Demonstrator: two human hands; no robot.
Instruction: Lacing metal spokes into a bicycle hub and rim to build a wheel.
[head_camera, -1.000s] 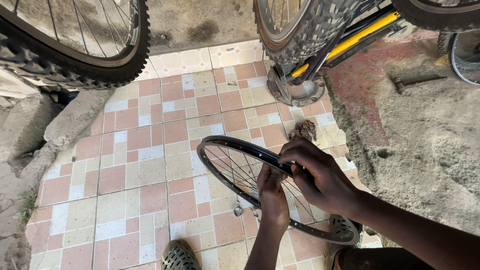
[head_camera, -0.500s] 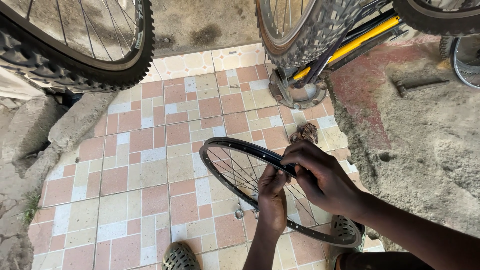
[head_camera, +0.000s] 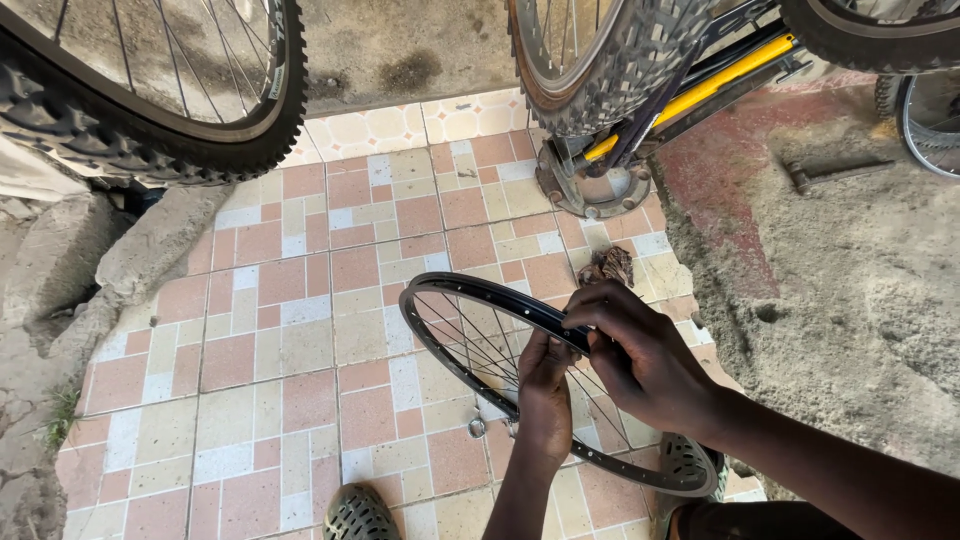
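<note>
A: Quick pass. What's held?

B: One bare spoked rim (head_camera: 500, 345), no tyre, tilted over the tiled floor (head_camera: 250, 330), low edge near the feet. Left hand (head_camera: 545, 390) comes up through the spokes, grip pressed together on something among them; which spoke or nipple, can't tell. Right hand (head_camera: 645, 355) hooks over the rim's far edge, grip curled round the metal band.

A: Risks?

B: My read: the rim is carried by the hands alone, so if the right grip loosens it could swing and pinch the left fingers among the spokes. Small metal bits (head_camera: 478, 428) on the tiles under the rim could get kicked away, easy to lose.

A: Counts?

B: One loose rim. Four tyred wheels partly in frame: big knobby wheel (head_camera: 150, 90) top left, second knobby wheel (head_camera: 600, 70) top centre, another along the top right edge, a thin one at far right. One yellow frame tube (head_camera: 700, 90). Two green sandals (head_camera: 358, 512). One brown crumpled scrap (head_camera: 610, 265).
</note>
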